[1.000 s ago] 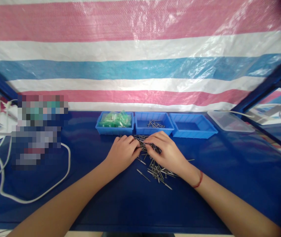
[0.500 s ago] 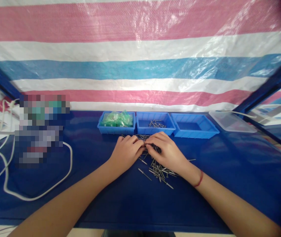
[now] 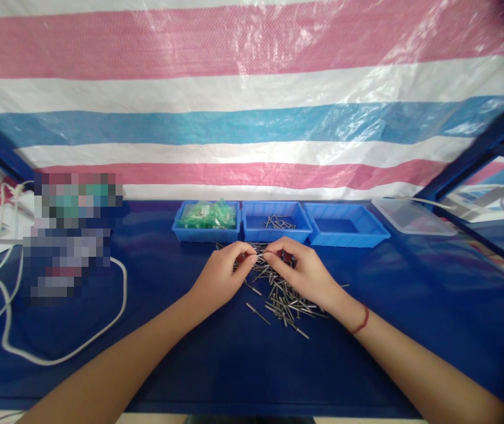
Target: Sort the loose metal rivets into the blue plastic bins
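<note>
Two hands, left hand point(image 3: 220, 271) and right hand point(image 3: 303, 270), grip narrow, pinch what looks like one blind rivet point(image 3: 259, 254) between them over the loose rivet pile point(image 3: 285, 299) on the blue desk point(image 3: 216, 365), work seemingly early: small rivet cluster point(image 3: 280, 223) in middle blue bin point(image 3: 254, 234), most left outside.

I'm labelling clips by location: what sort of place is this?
Probably a workbench for small hardware, perhaps in a workshop: loose metal pins lie heaped on a blue table, three blue bins stand in a row, and a striped plastic sheet hangs behind.
</note>
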A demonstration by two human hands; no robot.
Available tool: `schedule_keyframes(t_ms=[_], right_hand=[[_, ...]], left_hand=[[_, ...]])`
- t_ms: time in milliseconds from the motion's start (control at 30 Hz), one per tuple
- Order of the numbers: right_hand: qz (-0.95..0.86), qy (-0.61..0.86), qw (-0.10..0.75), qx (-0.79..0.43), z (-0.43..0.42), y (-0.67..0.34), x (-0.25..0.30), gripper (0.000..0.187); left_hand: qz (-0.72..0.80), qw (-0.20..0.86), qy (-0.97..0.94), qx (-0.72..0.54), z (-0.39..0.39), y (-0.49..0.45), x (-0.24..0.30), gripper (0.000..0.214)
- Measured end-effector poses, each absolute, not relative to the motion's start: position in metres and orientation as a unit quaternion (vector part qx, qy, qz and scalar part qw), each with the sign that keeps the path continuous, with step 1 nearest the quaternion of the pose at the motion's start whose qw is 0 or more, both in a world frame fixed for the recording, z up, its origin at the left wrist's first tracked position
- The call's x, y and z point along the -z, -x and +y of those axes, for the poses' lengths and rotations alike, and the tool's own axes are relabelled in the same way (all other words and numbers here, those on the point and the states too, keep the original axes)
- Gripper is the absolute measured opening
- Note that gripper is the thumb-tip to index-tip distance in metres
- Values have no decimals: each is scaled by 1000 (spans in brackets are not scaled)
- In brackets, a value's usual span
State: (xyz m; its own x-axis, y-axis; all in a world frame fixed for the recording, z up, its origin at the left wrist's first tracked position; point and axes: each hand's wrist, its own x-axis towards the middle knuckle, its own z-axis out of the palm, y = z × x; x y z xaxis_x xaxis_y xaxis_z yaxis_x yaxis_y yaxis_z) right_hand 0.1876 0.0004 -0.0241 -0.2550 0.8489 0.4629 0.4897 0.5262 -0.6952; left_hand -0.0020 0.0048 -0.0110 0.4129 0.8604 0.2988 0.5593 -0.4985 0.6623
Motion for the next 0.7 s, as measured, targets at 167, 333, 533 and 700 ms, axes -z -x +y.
schedule_keyframes(t_ms=[167,333,533,700], right_hand=[[-749,418,457,-233,-5,-184,19,12],[-752,405,473,-218,-10,-181,16,11],[-770,386,463,-209,-12,-179,16,9],[-784,360,458,-213,-13,-180,13,12]], left_hand=[[416,263,-814,-308,3,-1,15,19],[386,278,-821,-317,1,-1,13,22],[381,263,-835,-295,1,-2,13,25],[394,247,-833,-300,4,1,13,24]])
